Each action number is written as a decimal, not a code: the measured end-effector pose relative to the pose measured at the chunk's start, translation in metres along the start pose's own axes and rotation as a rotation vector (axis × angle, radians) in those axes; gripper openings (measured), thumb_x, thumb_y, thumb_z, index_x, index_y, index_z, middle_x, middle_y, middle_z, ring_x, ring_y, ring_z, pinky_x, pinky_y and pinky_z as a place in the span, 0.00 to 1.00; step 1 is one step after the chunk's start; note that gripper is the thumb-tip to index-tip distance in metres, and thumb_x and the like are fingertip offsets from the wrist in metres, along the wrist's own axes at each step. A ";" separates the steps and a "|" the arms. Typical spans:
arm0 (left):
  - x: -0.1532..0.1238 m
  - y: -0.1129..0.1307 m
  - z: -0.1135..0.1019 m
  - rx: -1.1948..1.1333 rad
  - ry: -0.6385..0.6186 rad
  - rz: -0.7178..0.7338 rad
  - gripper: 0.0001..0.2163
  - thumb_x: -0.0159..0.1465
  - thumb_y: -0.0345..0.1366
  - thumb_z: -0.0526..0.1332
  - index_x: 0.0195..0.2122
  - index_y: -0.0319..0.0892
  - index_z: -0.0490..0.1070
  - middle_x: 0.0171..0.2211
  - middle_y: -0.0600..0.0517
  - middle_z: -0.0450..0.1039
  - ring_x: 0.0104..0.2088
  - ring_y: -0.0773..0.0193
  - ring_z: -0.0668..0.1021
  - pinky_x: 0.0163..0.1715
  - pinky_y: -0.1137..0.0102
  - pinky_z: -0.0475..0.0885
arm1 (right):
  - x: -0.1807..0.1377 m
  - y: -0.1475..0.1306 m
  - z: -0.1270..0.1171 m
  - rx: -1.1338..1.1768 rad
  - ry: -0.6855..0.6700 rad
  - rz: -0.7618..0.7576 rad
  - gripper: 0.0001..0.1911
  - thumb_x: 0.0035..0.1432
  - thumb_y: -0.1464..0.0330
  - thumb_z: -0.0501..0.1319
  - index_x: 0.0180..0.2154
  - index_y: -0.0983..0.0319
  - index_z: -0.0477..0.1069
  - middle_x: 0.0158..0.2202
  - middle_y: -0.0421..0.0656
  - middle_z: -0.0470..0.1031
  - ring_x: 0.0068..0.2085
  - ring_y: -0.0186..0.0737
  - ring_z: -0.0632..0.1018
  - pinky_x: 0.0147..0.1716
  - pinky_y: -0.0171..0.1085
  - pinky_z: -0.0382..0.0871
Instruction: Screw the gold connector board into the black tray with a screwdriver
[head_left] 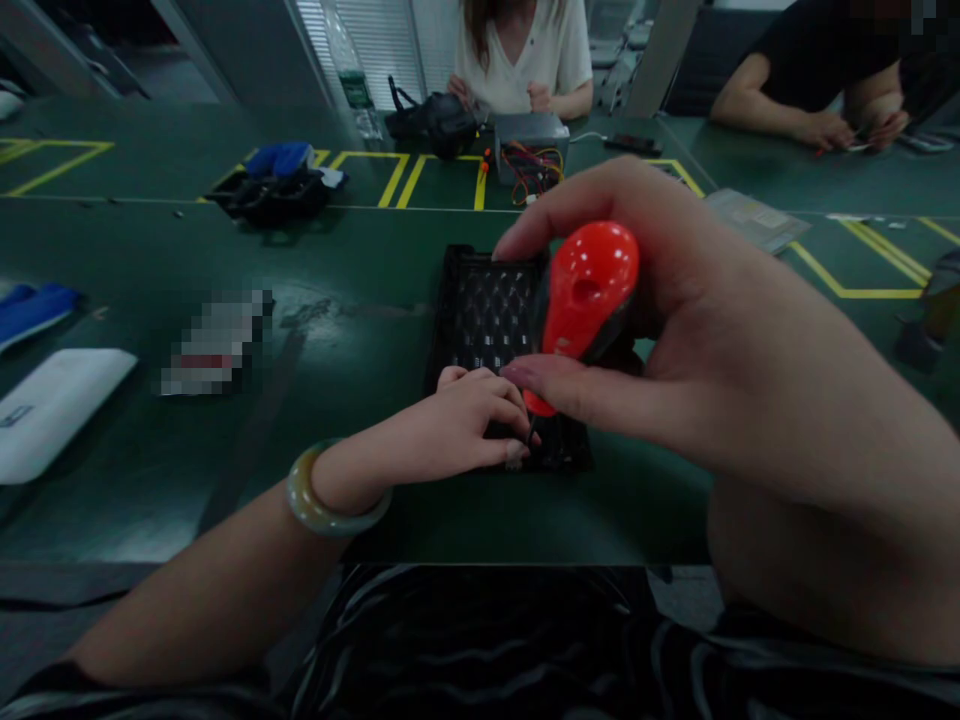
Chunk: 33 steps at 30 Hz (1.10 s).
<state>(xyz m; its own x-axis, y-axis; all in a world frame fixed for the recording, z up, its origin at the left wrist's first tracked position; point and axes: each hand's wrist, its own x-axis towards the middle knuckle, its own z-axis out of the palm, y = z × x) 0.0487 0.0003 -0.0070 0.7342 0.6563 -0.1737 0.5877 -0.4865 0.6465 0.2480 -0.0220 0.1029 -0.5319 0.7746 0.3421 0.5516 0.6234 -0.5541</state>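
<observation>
A screwdriver with a red and black handle point(595, 275) is gripped in my right hand point(697, 330), its shaft pointing down. Below it, a black rectangular tray-like part point(491, 305) with a patterned inner face lies on the table. My left hand point(476, 420), with a bangle point(315, 495) on the wrist, rests over the near part of this black piece. Its thumb and fingers pinch together close to the screwdriver's tip. What sits between them is too small to make out. My right hand hides the right side of the black part.
On the green table point(360, 370) lie a blurred-out packet point(217, 345), a white case point(60, 410) and blue items point(37, 305). Farther back are a black tray point(266, 195), a bottle point(352, 85), and a metal box with wires point(531, 145). Two people sit opposite.
</observation>
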 end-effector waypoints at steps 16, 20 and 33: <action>-0.001 -0.002 0.002 0.018 0.023 0.008 0.11 0.66 0.45 0.62 0.43 0.49 0.81 0.49 0.52 0.77 0.55 0.52 0.72 0.59 0.57 0.61 | -0.004 0.001 -0.006 -0.131 0.022 -0.022 0.21 0.58 0.56 0.67 0.50 0.54 0.69 0.49 0.38 0.74 0.44 0.42 0.76 0.43 0.41 0.72; 0.000 0.000 0.001 0.035 0.029 -0.004 0.10 0.65 0.45 0.62 0.42 0.50 0.81 0.48 0.54 0.77 0.54 0.52 0.73 0.58 0.58 0.62 | -0.002 0.006 0.001 -0.249 0.144 -0.044 0.25 0.56 0.46 0.65 0.45 0.56 0.69 0.44 0.38 0.74 0.39 0.40 0.74 0.36 0.39 0.69; -0.001 -0.004 0.003 0.031 0.089 0.015 0.09 0.64 0.45 0.66 0.42 0.48 0.79 0.48 0.55 0.78 0.53 0.54 0.74 0.58 0.57 0.56 | -0.004 0.008 -0.003 -0.156 0.012 -0.063 0.18 0.60 0.57 0.64 0.50 0.53 0.70 0.47 0.36 0.76 0.44 0.43 0.78 0.41 0.41 0.75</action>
<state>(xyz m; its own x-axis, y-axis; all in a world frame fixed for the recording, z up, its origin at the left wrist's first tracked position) 0.0462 -0.0004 -0.0121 0.7107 0.6969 -0.0963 0.5879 -0.5132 0.6253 0.2565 -0.0195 0.0997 -0.5611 0.7343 0.3821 0.6114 0.6788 -0.4067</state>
